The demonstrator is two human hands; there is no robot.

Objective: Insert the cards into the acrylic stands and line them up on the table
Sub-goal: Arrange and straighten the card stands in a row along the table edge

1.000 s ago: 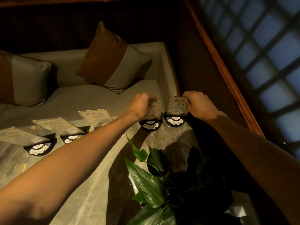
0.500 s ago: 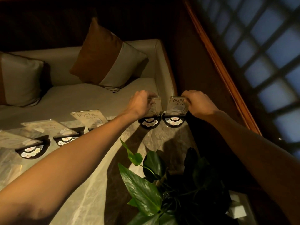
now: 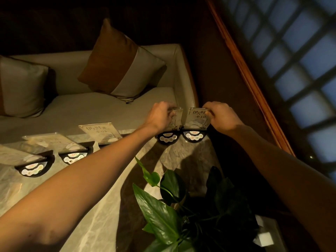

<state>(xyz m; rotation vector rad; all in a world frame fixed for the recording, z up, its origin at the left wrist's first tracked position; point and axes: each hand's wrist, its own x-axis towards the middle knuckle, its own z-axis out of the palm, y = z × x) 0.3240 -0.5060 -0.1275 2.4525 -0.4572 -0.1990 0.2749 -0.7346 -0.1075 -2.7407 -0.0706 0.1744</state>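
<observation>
Several clear acrylic stands with cards in black half-round bases line the far edge of the marble table. My left hand grips the top of the fourth stand, whose card it partly hides. My right hand pinches the top right corner of the rightmost stand, which holds a card with handwritten characters. These two stands sit side by side, almost touching. To the left, another stand shows its card, and two more follow.
A leafy green potted plant stands on the table between my forearms. Beyond the table is a beige sofa with two brown-and-grey cushions. A wooden rail and lattice window run along the right.
Both hands keep their hold on the two rightmost stands, with barely any shift. The view has moved slightly.
</observation>
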